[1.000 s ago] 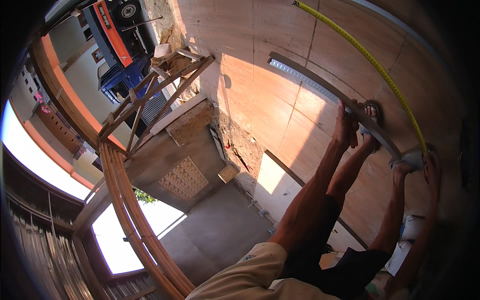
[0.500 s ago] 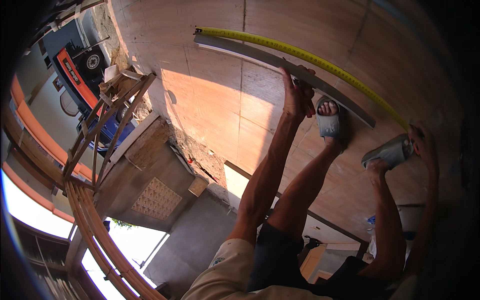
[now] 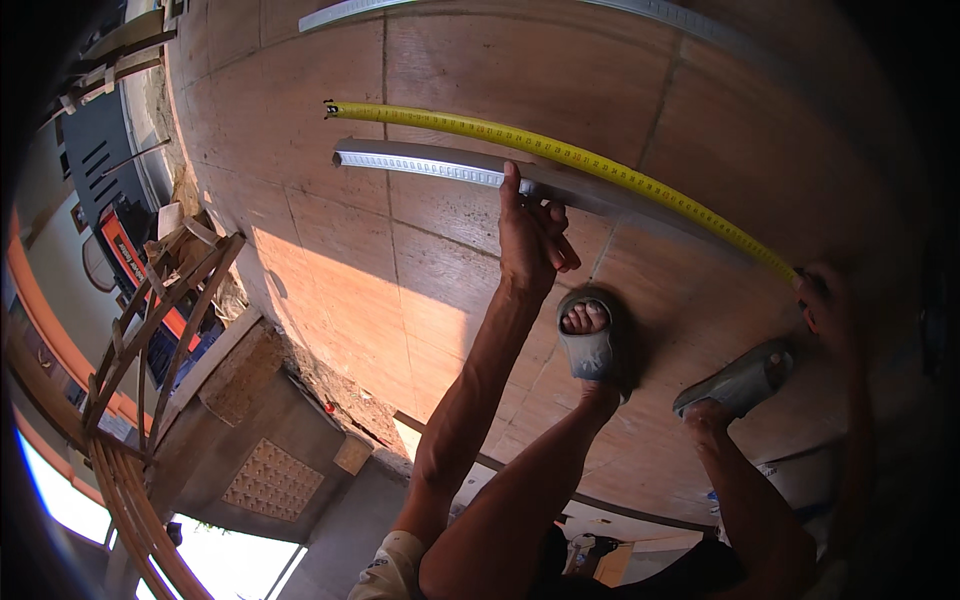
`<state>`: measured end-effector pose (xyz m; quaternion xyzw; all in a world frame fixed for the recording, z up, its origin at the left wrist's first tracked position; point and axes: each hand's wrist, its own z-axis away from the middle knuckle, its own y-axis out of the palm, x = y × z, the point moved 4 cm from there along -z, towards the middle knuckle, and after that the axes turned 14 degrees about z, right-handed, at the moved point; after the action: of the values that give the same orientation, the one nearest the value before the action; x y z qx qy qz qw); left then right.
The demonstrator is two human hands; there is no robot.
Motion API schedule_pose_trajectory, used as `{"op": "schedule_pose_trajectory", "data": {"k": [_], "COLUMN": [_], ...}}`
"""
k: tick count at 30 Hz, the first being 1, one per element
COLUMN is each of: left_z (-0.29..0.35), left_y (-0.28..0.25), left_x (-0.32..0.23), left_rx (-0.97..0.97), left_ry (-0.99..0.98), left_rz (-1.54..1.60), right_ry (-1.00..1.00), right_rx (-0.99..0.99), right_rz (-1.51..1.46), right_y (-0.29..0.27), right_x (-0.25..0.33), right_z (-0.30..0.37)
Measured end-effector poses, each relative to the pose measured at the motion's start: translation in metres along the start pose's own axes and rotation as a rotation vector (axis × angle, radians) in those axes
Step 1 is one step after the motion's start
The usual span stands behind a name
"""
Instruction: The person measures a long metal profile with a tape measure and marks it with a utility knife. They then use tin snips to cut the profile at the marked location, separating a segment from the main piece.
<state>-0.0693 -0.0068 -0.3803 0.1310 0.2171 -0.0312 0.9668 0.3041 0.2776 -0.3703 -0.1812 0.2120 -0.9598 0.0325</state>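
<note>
My left hand (image 3: pixel 535 240) is closed round a long grey metal profile (image 3: pixel 420 162), gripping it near its middle. The profile's ribbed, shiny inner side shows on its left part. Just beyond it, a yellow tape measure blade (image 3: pixel 570 152) stretches from upper left to lower right, its hooked end free at the left. At the right, my right hand (image 3: pixel 822 295) is closed at the other end of the blade, on the tape measure's case. Only a small orange-red bit of the case shows; shadow and fingers hide the rest.
Another metal strip (image 3: pixel 640 10) lies on the tiled floor (image 3: pixel 330 230) at the far edge. My sandalled feet (image 3: pixel 590 340) stand close below the profile. A wooden trestle (image 3: pixel 165 310) stands left, by a broken floor edge (image 3: pixel 340 400). An orange and dark vehicle (image 3: pixel 130 260) is beyond.
The view has shifted, bringing the second metal strip in at the far edge. The held profile has turned to show its ribbed side, and its left end is farther from the tape's hook.
</note>
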Motion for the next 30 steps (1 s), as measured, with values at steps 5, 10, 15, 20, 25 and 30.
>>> {"op": "schedule_pose_trajectory", "data": {"k": [5,10,15,20,25,30], "left_z": [-0.034,-0.032,-0.048,-0.030,-0.032,-0.017], "left_y": [-0.022,0.009,-0.022,0.019,0.019,0.012], "left_x": [-0.022,-0.037,-0.041,-0.069,-0.094,-0.093], "left_rx": [-0.280,-0.304,-0.491,-0.317,-0.182,-0.017], "left_ry": [0.178,0.276,0.612,0.588,0.582,0.589], "left_rz": [-0.075,-0.382,-0.241,-0.193,0.054,0.199], "right_ry": [-0.052,-0.170,-0.071,-0.199,-0.298,-0.407], "right_rx": [0.075,0.079,0.250,0.153,0.220,0.215], "right_rz": [0.125,0.196,0.359,0.365,0.386,0.273], "right_y": [-0.030,-0.045,-0.059,-0.043,-0.021,-0.008], "right_x": [0.066,0.063,0.120,0.131,0.183,0.162], "right_z": [-0.042,-0.052,-0.048,-0.049,-0.031,-0.049]}}
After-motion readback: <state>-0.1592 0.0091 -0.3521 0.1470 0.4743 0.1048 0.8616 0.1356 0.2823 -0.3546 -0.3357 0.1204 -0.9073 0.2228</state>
